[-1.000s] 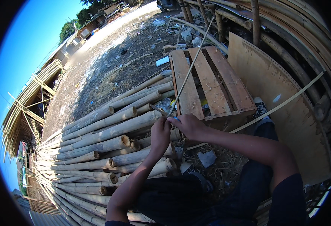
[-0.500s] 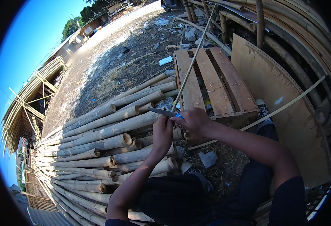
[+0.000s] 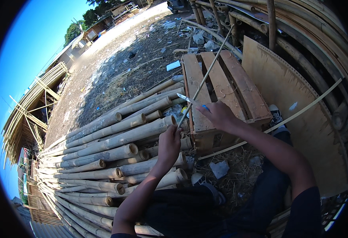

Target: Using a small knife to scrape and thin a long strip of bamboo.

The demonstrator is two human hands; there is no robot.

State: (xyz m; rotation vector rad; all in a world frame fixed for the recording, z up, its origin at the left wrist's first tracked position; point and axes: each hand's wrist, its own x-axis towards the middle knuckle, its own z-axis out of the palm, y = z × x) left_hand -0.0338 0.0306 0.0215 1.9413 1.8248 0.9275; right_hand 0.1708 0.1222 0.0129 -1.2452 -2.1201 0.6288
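A long thin bamboo strip (image 3: 208,72) slants up and away over the wooden crate. Its near end is gripped in my left hand (image 3: 170,143), fingers closed round it. My right hand (image 3: 220,115) is closed on the blue handle of a knife (image 3: 188,99). The knife's pale blade lies across the strip, pointing left, a short way beyond my left hand. Curled shavings are scattered on the slats of the wooden crate (image 3: 230,83) under the strip.
Thick bamboo poles (image 3: 114,152) lie stacked at the left. A plywood sheet (image 3: 297,107) leans at the right, with another pale strip (image 3: 301,113) crossing it. A stone (image 3: 220,169) lies near my shoes. More poles are racked at the back right.
My right hand and the knife have moved away from my left hand, farther up the strip. The strip now leans more to the right, and my left hand is slightly lower.
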